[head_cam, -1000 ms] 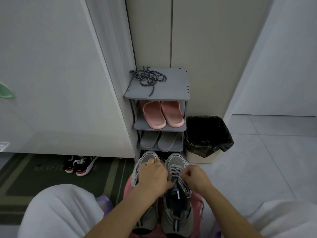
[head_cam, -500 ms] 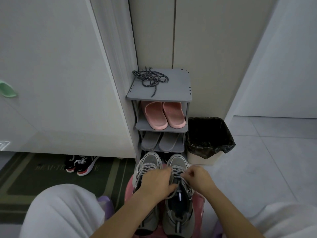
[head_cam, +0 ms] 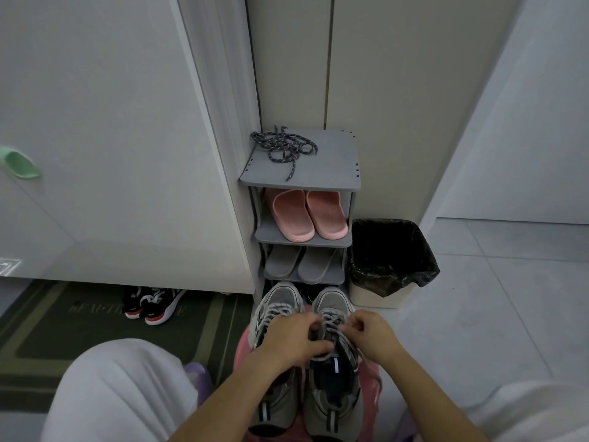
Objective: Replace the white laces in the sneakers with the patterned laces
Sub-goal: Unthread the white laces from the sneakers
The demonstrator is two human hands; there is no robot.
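Grey sneakers [head_cam: 280, 296] sit side by side on a pink stool [head_cam: 243, 349] at 6 o'clock. Left hand [head_cam: 293, 341] grips the right-hand sneaker [head_cam: 333, 400] at its throat; right hand [head_cam: 374, 338] pinches its white lace [head_cam: 331, 321]. Patterned laces [head_cam: 285, 148] lie heaped at 12 o'clock, atop the shelf rack [head_cam: 328, 169]

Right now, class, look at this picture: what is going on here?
A seated person works at the lacing of a grey sneaker. The left grip holds the sneaker at its tongue; the right grip pinches its white lace. The patterned laces lie in a loose heap on top of the shoe rack, untouched.
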